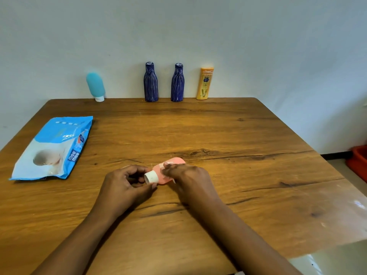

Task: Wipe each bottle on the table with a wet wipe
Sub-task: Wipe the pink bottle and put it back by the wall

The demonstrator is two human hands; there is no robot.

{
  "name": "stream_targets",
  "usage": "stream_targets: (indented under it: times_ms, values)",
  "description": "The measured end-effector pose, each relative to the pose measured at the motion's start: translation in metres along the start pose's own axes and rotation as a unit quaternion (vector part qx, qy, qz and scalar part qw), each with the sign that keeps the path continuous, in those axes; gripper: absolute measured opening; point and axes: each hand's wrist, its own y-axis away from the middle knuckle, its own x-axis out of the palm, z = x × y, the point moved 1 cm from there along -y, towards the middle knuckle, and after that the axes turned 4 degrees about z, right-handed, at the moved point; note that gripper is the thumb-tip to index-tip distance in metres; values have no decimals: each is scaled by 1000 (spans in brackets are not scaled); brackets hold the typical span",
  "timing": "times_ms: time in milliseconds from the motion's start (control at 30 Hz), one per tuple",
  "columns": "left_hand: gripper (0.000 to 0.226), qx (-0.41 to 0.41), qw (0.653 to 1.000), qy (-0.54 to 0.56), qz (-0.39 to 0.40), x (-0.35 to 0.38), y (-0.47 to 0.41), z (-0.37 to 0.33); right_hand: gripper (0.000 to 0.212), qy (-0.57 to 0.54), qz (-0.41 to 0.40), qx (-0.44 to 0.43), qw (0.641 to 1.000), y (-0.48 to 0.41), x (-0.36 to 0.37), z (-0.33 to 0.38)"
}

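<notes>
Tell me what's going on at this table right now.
A person is wiping a small pink bottle low over the wooden table. The left hand grips it at its white cap, while the right hand holds a wet wipe against its body. Four more bottles stand along the far edge by the wall: a teal bottle resting on its cap, two dark blue bottles and a yellow bottle. The blue wipes pack lies at the left.
</notes>
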Motion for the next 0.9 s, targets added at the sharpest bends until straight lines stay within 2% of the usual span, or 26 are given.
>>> stream_targets:
  times_ms: [200,333,400,533,600,667,833,900]
  values:
    - [40,8,1000,-10,-4,1,-2,0,30,-64,-80,90,991,-12,2,-22]
    - [35,10,1000,24,3,-1,-2,3,28,-58,-51,-29,997,-6,10,23]
    - [36,8,999,32,5,0,-2,4,27,-52,-47,-42,997,-7,9,16]
    - [39,12,1000,6,-5,1,-3,3,25,-81,-93,108,986,-16,5,-35]
    - [39,14,1000,3,-4,1,-3,4,25,-90,-110,140,980,-17,8,-37]
    - [38,14,1000,-1,-4,1,-3,3,27,-68,-121,118,983,-17,13,-20]
    - [32,15,1000,25,6,1,-3,3,28,-83,-94,-54,991,3,25,24]
    - [34,13,999,29,3,1,-3,2,28,-82,-89,-49,991,8,22,10]
